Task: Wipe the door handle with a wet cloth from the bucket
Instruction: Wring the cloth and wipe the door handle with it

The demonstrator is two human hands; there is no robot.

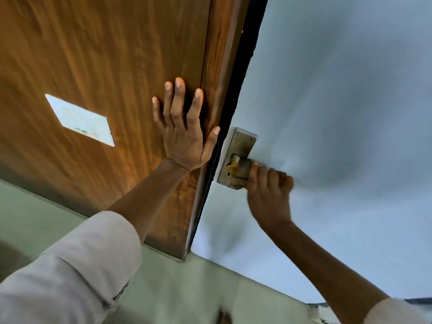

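A metal door handle (235,160) on a silver backplate (243,141) sits at the edge of a pale grey-blue door (327,101). My right hand (268,190) is closed around the lever, with a brownish cloth (243,171) wrapped over it under my fingers. The lever itself is mostly hidden by cloth and fingers. My left hand (184,127) lies flat, fingers spread, against the brown wooden door leaf (105,54) just left of the black door edge. No bucket is in view.
A white rectangular plate (79,119) is fixed on the wooden leaf. A black strip (236,90) runs between the two door surfaces. Pale green floor (175,288) lies below, and my light sleeves fill the lower corners.
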